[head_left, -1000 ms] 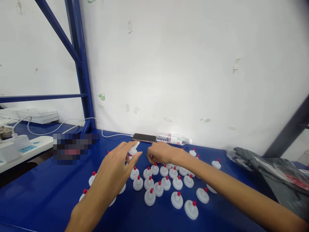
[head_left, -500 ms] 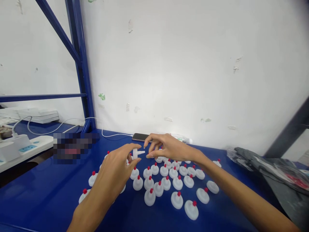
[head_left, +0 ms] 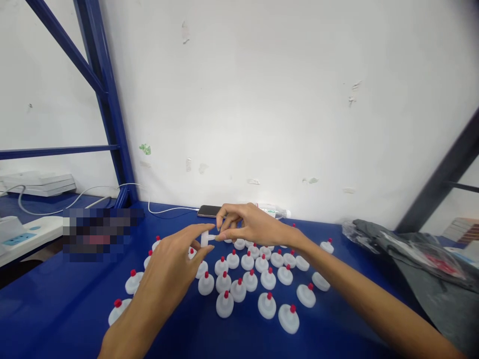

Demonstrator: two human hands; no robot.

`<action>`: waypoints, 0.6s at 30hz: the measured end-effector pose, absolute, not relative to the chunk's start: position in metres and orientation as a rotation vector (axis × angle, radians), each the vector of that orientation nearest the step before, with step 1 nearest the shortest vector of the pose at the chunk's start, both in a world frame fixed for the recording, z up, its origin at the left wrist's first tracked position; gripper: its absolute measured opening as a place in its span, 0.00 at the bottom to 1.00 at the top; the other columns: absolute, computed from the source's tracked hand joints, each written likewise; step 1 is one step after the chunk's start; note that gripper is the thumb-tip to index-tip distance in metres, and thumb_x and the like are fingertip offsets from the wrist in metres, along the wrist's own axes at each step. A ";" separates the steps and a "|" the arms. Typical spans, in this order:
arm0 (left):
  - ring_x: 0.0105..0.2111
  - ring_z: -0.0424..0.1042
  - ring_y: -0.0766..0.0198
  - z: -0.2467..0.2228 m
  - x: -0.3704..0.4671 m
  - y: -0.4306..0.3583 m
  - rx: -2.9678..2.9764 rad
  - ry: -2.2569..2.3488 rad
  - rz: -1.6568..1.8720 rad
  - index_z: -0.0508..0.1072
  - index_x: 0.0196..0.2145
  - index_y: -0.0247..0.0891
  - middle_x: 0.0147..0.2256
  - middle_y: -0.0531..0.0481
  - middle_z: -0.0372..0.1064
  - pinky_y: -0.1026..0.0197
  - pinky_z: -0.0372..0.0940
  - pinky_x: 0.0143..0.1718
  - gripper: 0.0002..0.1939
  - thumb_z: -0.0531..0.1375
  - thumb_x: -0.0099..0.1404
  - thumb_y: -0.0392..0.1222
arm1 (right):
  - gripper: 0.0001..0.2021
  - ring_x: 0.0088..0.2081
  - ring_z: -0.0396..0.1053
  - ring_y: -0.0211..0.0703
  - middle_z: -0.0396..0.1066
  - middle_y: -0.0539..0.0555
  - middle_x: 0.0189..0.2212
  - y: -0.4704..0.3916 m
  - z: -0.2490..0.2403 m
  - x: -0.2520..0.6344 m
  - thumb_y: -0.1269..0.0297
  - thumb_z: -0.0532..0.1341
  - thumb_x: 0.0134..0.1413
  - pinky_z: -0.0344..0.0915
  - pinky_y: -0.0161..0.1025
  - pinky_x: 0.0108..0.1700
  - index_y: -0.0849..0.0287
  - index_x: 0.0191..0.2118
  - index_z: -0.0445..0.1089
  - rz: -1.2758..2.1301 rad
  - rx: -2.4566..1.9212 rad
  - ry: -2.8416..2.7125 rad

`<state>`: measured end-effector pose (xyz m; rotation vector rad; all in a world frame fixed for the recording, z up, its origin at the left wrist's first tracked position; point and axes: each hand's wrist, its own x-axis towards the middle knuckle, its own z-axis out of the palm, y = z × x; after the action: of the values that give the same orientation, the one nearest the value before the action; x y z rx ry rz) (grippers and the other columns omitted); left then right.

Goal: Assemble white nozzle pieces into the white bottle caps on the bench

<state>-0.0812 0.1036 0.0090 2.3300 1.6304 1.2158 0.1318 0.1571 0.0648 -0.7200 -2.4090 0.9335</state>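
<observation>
Between its thumb and fingers, my left hand (head_left: pixel 178 252) pinches a white nozzle cap (head_left: pixel 204 239) by its round base, with the narrow tip pointing right. My right hand (head_left: pixel 249 223) has its thumb and fingertips closed at that tip; whether a small part sits between them is hidden. Below and around both hands, several white round caps with red tips stand on the blue table (head_left: pixel 67 309). One such cap (head_left: pixel 288 319) is at the front right, another (head_left: pixel 225 304) nearer the middle.
Behind my right hand lie a phone (head_left: pixel 208 211) on a white cable and a clear plastic bottle (head_left: pixel 277 211). A power strip (head_left: pixel 37 229) sits at the left. Dark fabric with plastic bags (head_left: pixel 407 249) covers the right side. A blue metal frame (head_left: pixel 108 94) rises at the left.
My right hand has moved in to the tip of the cap, closing the gap between its fingers and the cap. The view has shifted slightly to the right.
</observation>
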 end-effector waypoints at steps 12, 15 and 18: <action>0.30 0.80 0.56 0.014 -0.072 0.099 2.132 1.581 1.146 0.64 0.63 0.51 0.32 0.57 0.81 0.60 0.66 0.29 0.28 0.59 0.67 0.57 | 0.15 0.29 0.69 0.32 0.77 0.52 0.37 0.160 0.064 0.128 0.53 0.57 0.68 0.59 0.29 0.24 0.56 0.48 0.76 1.323 -0.606 -2.333; 0.36 0.80 0.55 0.012 -0.074 0.101 2.197 1.602 1.145 0.62 0.64 0.52 0.44 0.53 0.80 0.61 0.67 0.29 0.32 0.63 0.64 0.55 | 0.16 0.29 0.69 0.32 0.77 0.52 0.36 0.163 0.060 0.128 0.52 0.58 0.68 0.60 0.29 0.26 0.58 0.44 0.77 1.268 -0.618 -2.328; 0.38 0.79 0.56 0.015 -0.082 0.099 2.223 1.667 1.231 0.66 0.61 0.50 0.49 0.51 0.77 0.60 0.68 0.30 0.28 0.61 0.65 0.56 | 0.18 0.30 0.70 0.34 0.78 0.53 0.38 0.169 0.055 0.129 0.50 0.57 0.68 0.65 0.30 0.31 0.59 0.44 0.77 1.138 -0.713 -2.379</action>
<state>-0.0817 0.0991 0.0153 2.2228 1.6670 1.2307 0.1293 0.1689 0.0551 -0.7134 -2.3789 1.1384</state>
